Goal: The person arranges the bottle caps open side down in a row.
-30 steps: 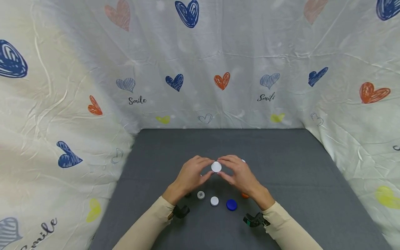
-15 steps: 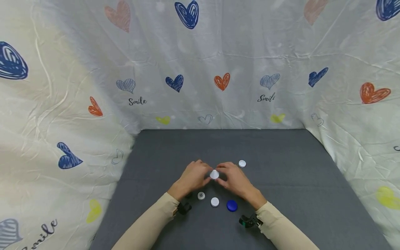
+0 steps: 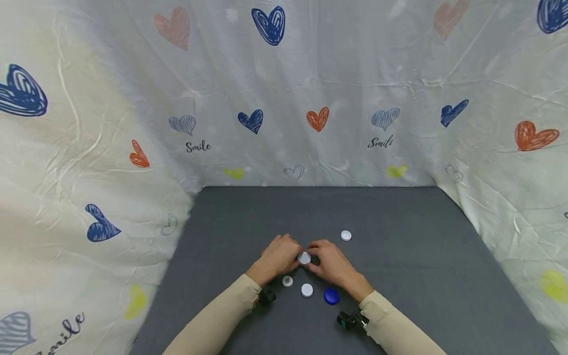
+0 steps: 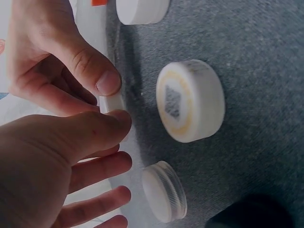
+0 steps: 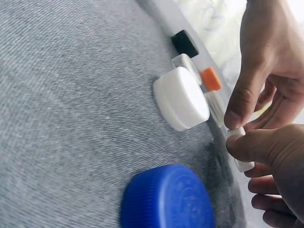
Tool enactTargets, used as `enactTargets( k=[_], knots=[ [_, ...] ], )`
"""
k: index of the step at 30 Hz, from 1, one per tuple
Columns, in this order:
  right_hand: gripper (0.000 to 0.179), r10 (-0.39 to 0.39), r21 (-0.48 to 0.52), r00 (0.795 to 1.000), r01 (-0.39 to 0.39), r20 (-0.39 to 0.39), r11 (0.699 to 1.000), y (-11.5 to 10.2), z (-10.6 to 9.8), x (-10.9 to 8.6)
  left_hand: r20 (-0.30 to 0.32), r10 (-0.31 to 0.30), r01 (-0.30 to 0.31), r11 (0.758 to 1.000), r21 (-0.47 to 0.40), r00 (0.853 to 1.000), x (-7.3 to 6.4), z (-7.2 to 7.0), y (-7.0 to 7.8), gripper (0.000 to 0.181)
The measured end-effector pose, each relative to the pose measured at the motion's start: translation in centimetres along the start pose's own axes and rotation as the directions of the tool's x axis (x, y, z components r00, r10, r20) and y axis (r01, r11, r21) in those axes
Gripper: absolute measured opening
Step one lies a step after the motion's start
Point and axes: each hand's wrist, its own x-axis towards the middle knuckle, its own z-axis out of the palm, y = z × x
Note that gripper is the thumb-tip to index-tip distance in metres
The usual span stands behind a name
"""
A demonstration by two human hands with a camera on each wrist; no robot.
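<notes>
Between both hands, near the middle of the dark table, is a small white cap-like piece [image 3: 304, 258] with a cone-shaped top. My left hand [image 3: 280, 255] pinches one side of it, thumb toward the camera. From the other side my right hand [image 3: 332, 263] pinches it too. Close up in the right wrist view, the white piece [image 5: 244, 164] is mostly covered by thumbs and fingers. Just in front of the hands lie a white cap with a printed code [image 4: 190, 100], a plain white cap [image 3: 306, 290] and a blue ribbed cap [image 5: 166, 202].
A white cap [image 3: 346, 235] lies beyond the right hand. The right wrist view also shows an orange cap [image 5: 210, 78] and a black cap [image 5: 184, 43] farther off. A heart-printed cloth [image 3: 337, 98] borders the grey table [image 3: 381, 212].
Both hands have come lower and nearer the body with the white piece, whose round face has tilted to show the cone. The far white cap has come out from behind the right hand.
</notes>
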Motion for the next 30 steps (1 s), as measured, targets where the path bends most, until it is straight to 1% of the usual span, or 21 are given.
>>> enactTargets(
  k=[5,10,15,19,23,27,30],
  knots=[
    [0.031,0.010,0.009,1.000,-0.010,0.009,1.000,0.2,0.6,-0.2,0.017,-0.001,0.001,1.000,-0.004,1.000,-0.1,0.3,0.1,0.011],
    [0.031,0.011,-0.025,1.000,-0.011,0.006,1.000,0.3,1.2,-0.4,0.027,-0.007,0.006,1.000,0.022,1.000,-0.3,0.9,0.3,0.014],
    [0.033,0.003,-0.049,1.000,-0.003,0.001,0.999,0.3,1.3,-0.4,0.056,-0.029,0.027,0.999,0.032,0.998,-0.2,1.0,0.5,0.015],
    [0.036,0.001,-0.033,1.000,0.000,0.005,0.999,0.3,0.9,-0.6,0.065,-0.034,0.033,0.999,0.022,0.997,-0.2,0.5,0.4,0.015],
    [0.039,0.006,-0.022,1.000,-0.006,-0.012,1.000,0.6,0.1,-0.6,0.039,-0.032,0.032,0.999,0.012,0.999,0.2,-0.4,0.3,0.013],
    [0.041,0.017,-0.051,1.000,-0.019,-0.024,0.999,1.3,-1.1,-0.4,0.025,-0.032,0.032,0.999,0.009,0.999,1.1,-1.3,0.0,0.015],
    [0.041,0.037,-0.071,0.999,-0.039,-0.034,0.997,2.1,-2.3,-0.3,0.019,-0.032,0.031,0.999,0.020,0.999,2.1,-1.9,-0.1,0.015]
  ],
)
